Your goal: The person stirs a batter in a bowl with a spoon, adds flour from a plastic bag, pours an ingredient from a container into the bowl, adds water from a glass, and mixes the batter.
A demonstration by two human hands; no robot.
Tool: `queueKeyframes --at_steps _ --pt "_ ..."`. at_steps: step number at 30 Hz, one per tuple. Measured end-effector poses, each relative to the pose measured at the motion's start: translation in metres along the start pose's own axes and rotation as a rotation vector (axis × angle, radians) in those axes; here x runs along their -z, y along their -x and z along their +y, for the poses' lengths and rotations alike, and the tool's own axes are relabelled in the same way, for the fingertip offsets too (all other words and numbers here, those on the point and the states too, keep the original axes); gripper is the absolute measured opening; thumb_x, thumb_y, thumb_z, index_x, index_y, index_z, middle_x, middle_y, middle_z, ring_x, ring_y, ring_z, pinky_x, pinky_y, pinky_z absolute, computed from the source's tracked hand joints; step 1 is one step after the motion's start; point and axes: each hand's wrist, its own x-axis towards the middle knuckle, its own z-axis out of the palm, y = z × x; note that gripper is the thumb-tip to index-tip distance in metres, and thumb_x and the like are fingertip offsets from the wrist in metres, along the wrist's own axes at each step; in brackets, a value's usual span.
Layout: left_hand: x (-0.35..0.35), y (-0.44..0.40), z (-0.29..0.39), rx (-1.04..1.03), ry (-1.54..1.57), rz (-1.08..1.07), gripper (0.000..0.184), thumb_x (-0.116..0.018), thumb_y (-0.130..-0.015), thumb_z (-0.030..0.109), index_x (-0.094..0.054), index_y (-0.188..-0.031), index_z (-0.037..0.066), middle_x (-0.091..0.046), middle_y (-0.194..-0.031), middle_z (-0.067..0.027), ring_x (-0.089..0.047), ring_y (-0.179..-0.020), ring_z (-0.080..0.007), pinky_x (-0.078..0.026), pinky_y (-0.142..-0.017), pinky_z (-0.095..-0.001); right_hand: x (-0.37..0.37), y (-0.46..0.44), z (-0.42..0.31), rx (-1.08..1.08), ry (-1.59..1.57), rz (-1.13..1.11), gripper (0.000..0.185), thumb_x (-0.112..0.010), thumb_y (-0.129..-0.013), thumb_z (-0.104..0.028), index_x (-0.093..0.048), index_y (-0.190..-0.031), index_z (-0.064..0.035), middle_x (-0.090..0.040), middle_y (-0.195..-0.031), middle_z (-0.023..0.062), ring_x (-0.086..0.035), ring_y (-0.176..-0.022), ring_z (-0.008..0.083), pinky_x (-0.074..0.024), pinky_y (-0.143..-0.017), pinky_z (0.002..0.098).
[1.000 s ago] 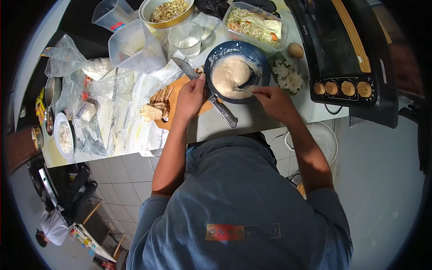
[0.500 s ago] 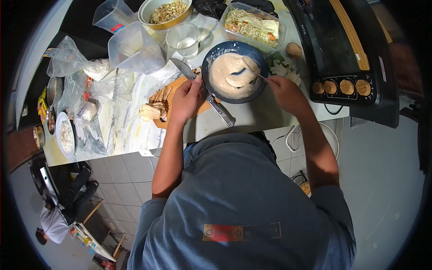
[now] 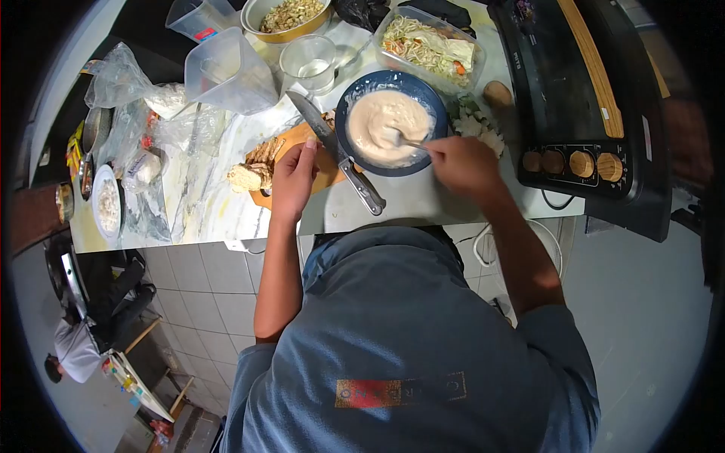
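Note:
My right hand (image 3: 466, 164) is closed on the handle of a metal utensil (image 3: 411, 143), whose head is in a pale, thick batter (image 3: 381, 119). That batter lies in a dark blue bowl (image 3: 433, 102). My left hand (image 3: 294, 174) is left of the bowl, at the orange cutting board (image 3: 326, 172), fingers together and nothing visible in them. Between this hand and the bowl lies a large knife (image 3: 362, 187), blade toward the back. Browned, sliced food (image 3: 260, 162) sits on the board's left part. White chopped food on green leaves (image 3: 477, 130) is right of the bowl.
Behind the bowl stand a noodle container (image 3: 427, 47), a glass bowl (image 3: 308, 62), a plastic container (image 3: 230, 72) and a pan of chopped food (image 3: 291, 16). An appliance (image 3: 581, 113) is at right. Plastic bags (image 3: 124, 83) and a plate (image 3: 107, 202) are left. Another person (image 3: 75, 349) is far left.
My left hand has moved left, away from the bowl's rim. My right hand has moved down and left, with the utensil's head lower in the batter. The batter's surface has changed shape.

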Motion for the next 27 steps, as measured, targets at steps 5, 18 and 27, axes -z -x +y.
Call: queueKeyframes --at_steps 5,18,27 --pt "-0.003 0.008 0.001 -0.002 0.076 0.019 0.039 -0.054 -0.101 0.037 -0.068 -0.102 0.000 -0.049 -0.067 0.0041 -0.042 -0.060 -0.0050 -0.033 -0.054 -0.0222 0.006 -0.011 0.006 -0.083 0.131 0.045 0.024 -0.053 -0.091 -0.025 -0.075 -0.100 -0.0220 -0.070 -0.089 0.0139 -0.067 -0.083 0.0344 -0.0535 -0.074 0.0461" --pt "-0.012 0.013 0.000 -0.002 0.098 0.057 0.039 -0.056 -0.101 0.037 -0.068 -0.103 0.000 -0.048 -0.067 0.0049 -0.040 -0.059 -0.0044 -0.031 -0.052 -0.0217 0.022 0.007 0.021 0.131 0.019 0.087 0.029 -0.051 -0.089 -0.014 -0.072 -0.109 -0.0138 -0.069 -0.088 0.0166 -0.066 -0.084 0.0370 -0.0515 -0.077 0.0480" --pt "-0.017 0.018 -0.001 0.007 0.111 0.047 0.039 -0.055 -0.101 0.036 -0.067 -0.105 -0.001 -0.047 -0.067 0.0052 -0.039 -0.059 -0.0038 -0.030 -0.052 -0.0213 -0.016 -0.009 0.031 0.053 -0.093 0.170 0.027 -0.054 -0.090 -0.016 -0.072 -0.110 -0.0122 -0.070 -0.089 0.0183 -0.066 -0.085 0.0377 -0.0520 -0.077 0.0463"
